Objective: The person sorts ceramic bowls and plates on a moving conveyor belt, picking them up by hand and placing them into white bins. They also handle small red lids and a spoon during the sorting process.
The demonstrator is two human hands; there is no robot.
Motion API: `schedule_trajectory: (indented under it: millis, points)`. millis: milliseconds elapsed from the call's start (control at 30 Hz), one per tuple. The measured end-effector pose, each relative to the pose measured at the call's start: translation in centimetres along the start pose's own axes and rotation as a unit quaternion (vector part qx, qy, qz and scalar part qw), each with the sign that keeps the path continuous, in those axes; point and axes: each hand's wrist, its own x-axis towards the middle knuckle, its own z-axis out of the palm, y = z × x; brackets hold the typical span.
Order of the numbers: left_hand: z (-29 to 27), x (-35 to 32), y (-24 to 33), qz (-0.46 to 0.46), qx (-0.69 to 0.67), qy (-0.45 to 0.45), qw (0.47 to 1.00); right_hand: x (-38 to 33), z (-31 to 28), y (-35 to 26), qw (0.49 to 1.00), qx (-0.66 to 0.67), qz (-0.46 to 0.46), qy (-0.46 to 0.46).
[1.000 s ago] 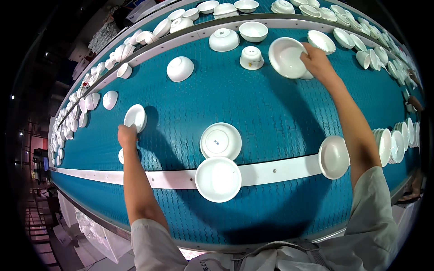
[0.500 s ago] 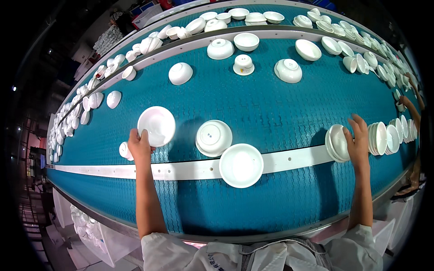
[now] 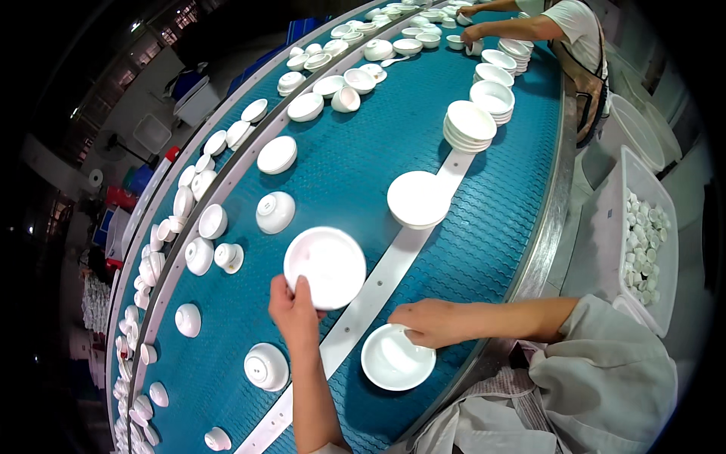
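Observation:
My left hand (image 3: 294,310) grips the near rim of a white bowl (image 3: 325,266) and holds it tilted above the teal conveyor belt (image 3: 355,166). My right hand (image 3: 427,322) rests on the rim of another white bowl (image 3: 395,359) that sits upright on the belt beside the white strip (image 3: 378,284) near the front edge. An upside-down bowl (image 3: 266,367) lies just left of my left forearm. A short stack of white bowls (image 3: 418,199) stands on the strip farther along.
Many white bowls lie scattered on the belt and line its far rail (image 3: 181,212). Taller bowl stacks (image 3: 470,125) stand along the right side. Another person (image 3: 560,30) works at the far end. A white crate (image 3: 643,234) with small white pieces stands at the right.
The view has swung so the belt now runs away to the upper right. My left hand has lifted its bowl closer to me. My right hand has moved from the stacks to a single bowl.

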Motion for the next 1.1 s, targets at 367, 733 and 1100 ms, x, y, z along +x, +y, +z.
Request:
schedule_trajectory:
  millis: [367,733,1100]
  points:
    - [18.6,4.9,-0.4,0.109,0.302,-0.143,0.936,-30.9,-5.8,7.4,0.617,0.168,0.273,0.718]
    - [27.8,3.9,1.2,-0.132,0.041,-0.188,0.972,-22.4,0.5,32.7,0.726,0.189,0.469,0.466]
    - [3.9,-5.3,-0.4,0.141,0.483,0.238,0.830,-26.6,7.3,42.2,0.723,0.190,0.518,0.416]
